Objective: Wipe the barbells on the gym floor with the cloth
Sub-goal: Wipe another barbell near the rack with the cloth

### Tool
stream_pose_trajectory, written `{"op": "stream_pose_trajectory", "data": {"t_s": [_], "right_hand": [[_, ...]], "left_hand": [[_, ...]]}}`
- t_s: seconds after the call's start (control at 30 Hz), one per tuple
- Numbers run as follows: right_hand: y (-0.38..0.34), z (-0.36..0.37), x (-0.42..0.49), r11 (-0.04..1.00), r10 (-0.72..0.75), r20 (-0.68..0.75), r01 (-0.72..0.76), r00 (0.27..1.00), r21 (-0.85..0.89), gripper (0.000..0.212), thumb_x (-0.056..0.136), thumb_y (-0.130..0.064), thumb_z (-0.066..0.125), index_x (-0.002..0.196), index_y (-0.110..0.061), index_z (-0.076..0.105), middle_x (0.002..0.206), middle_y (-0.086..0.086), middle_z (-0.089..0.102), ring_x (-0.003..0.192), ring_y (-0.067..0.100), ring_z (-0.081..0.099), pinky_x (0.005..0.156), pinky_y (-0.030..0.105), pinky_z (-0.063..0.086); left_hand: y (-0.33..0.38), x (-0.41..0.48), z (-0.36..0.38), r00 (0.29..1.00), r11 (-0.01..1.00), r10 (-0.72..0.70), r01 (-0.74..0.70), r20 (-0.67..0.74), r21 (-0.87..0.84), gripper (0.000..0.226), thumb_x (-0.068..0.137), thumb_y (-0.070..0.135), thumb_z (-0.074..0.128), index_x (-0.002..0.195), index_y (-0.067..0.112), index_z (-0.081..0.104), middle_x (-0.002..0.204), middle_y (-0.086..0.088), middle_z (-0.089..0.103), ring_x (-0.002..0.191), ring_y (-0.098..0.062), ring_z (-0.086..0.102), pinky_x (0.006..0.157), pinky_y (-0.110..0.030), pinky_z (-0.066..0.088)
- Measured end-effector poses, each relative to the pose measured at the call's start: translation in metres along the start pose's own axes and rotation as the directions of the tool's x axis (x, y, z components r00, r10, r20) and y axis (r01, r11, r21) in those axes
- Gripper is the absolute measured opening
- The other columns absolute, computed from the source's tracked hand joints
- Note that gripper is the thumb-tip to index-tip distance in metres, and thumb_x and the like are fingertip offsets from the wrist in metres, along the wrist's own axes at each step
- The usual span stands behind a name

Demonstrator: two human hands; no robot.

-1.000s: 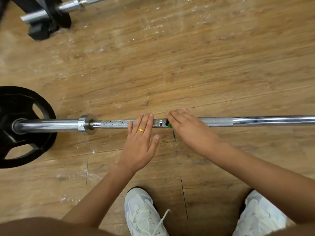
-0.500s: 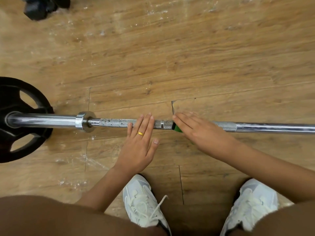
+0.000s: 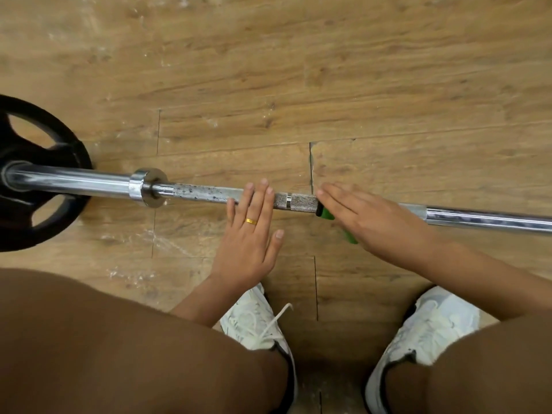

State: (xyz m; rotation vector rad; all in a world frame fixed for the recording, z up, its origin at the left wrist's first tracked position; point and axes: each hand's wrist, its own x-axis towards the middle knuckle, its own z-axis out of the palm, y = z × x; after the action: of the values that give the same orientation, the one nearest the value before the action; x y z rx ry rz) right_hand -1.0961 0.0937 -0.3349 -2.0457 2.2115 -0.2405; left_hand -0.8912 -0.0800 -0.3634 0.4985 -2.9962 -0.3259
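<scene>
Chrome steel barbell lying on scuffed wood-plank floor, running nine to three o'clock. Probably heavy, rigid, apt to roll; best steadied on the rough knurling. Green cloth pressed onto it under flat, unclenched right hand. Left hand, fingers straight, resting on knurling at centre. Black weight plate at nine.

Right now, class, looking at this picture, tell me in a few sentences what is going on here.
A person crouches over a barbell on the wooden floor. The left hand rests flat on the knurled shaft; the right hand presses a green cloth against it with straight fingers. The shaft left of the hands looks speckled. A black weight plate sits on that end.
</scene>
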Motion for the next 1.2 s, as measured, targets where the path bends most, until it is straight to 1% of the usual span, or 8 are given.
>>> {"op": "stream_pose_trajectory", "data": {"t_s": [0.1, 0.33, 0.63, 0.8, 0.87, 0.97, 1.1, 1.2], "right_hand": [[-0.015, 0.011, 0.022, 0.999, -0.038, -0.025, 0.039, 0.999, 0.020, 0.071, 0.080, 0.007, 0.073, 0.144, 0.007, 0.045, 0.145, 0.028, 0.050, 0.130, 0.039, 0.054, 0.109, 0.048, 0.039], [-0.012, 0.008, 0.004, 0.998, -0.045, -0.032, 0.047, 0.998, 0.032, 0.075, 0.084, 0.003, 0.074, 0.150, 0.002, 0.039, 0.152, 0.023, 0.043, 0.139, 0.036, 0.045, 0.114, 0.042, 0.029], [-0.021, 0.015, 0.038, 0.999, -0.020, -0.103, 0.023, 0.994, 0.031, 0.066, 0.084, 0.000, 0.076, 0.143, 0.005, 0.047, 0.143, 0.024, 0.053, 0.132, 0.036, 0.053, 0.111, 0.043, 0.034], [-0.010, 0.010, 0.014, 1.000, 0.010, -0.128, -0.014, 0.992, -0.027, 0.072, 0.082, 0.013, 0.054, 0.151, 0.003, 0.035, 0.154, 0.023, 0.040, 0.144, 0.035, 0.039, 0.118, 0.044, 0.026], [-0.006, 0.013, 0.024, 0.999, 0.028, -0.144, -0.034, 0.989, -0.040, 0.069, 0.084, 0.010, 0.059, 0.150, 0.004, 0.037, 0.151, 0.024, 0.043, 0.141, 0.035, 0.043, 0.118, 0.043, 0.025], [-0.002, 0.017, 0.049, 0.995, 0.079, -0.172, -0.088, 0.982, -0.046, 0.070, 0.077, 0.003, 0.079, 0.141, 0.005, 0.049, 0.141, 0.023, 0.054, 0.130, 0.036, 0.054, 0.113, 0.042, 0.030], [0.009, 0.015, 0.051, 0.989, 0.150, -0.189, -0.149, 0.971, 0.019, 0.054, 0.094, -0.011, 0.066, 0.142, 0.004, 0.047, 0.143, 0.022, 0.053, 0.131, 0.038, 0.052, 0.110, 0.048, 0.043], [0.019, 0.014, 0.054, 0.979, 0.199, -0.216, -0.202, 0.956, 0.010, 0.052, 0.094, -0.011, 0.066, 0.141, 0.007, 0.050, 0.139, 0.025, 0.056, 0.127, 0.039, 0.055, 0.108, 0.050, 0.046]], "left_hand": [[0.002, -0.005, 0.007, 1.000, 1.000, -0.014, 0.014, -0.009, -0.004, 0.068, 0.106, 0.038, 0.030, 0.159, 0.002, 0.009, 0.168, -0.016, 0.007, 0.156, -0.033, 0.003, 0.124, -0.057, 0.003], [-0.001, -0.010, 0.008, 1.000, 1.000, -0.001, 0.001, -0.028, -0.002, 0.067, 0.106, 0.036, 0.033, 0.160, 0.005, 0.006, 0.169, -0.013, 0.001, 0.156, -0.031, 0.002, 0.125, -0.054, 0.000], [-0.006, 0.002, 0.004, 1.000, 1.000, 0.014, -0.013, -0.018, 0.015, 0.066, 0.106, 0.036, 0.034, 0.160, 0.005, 0.011, 0.169, -0.012, 0.004, 0.156, -0.029, 0.001, 0.125, -0.051, -0.002], [-0.007, 0.020, 0.002, 1.000, 1.000, -0.008, 0.008, -0.012, 0.006, 0.064, 0.107, 0.037, 0.032, 0.159, 0.003, 0.017, 0.168, -0.012, 0.009, 0.156, -0.027, 0.003, 0.125, -0.050, 0.000], [-0.009, 0.027, 0.002, 1.000, 1.000, -0.010, 0.010, -0.006, -0.005, 0.064, 0.107, 0.037, 0.032, 0.160, 0.004, 0.017, 0.169, -0.011, 0.010, 0.156, -0.026, 0.003, 0.125, -0.050, 0.000], [-0.010, 0.040, -0.001, 1.000, 1.000, -0.020, 0.020, 0.004, -0.018, 0.063, 0.106, 0.035, 0.032, 0.160, 0.007, 0.017, 0.169, -0.008, 0.010, 0.156, -0.023, 0.002, 0.125, -0.047, -0.001], [-0.015, 0.057, -0.007, 0.999, 0.998, -0.040, 0.042, 0.038, -0.052, 0.062, 0.107, 0.038, 0.027, 0.161, 0.013, 0.014, 0.169, -0.002, 0.006, 0.156, -0.017, 0.000, 0.125, -0.044, -0.003], [-0.021, 0.069, -0.010, 0.997, 0.998, -0.029, 0.032, 0.066, -0.058, 0.060, 0.107, 0.039, 0.024, 0.161, 0.015, 0.012, 0.169, 0.002, 0.003, 0.156, -0.014, -0.005, 0.125, -0.043, -0.003]]}}
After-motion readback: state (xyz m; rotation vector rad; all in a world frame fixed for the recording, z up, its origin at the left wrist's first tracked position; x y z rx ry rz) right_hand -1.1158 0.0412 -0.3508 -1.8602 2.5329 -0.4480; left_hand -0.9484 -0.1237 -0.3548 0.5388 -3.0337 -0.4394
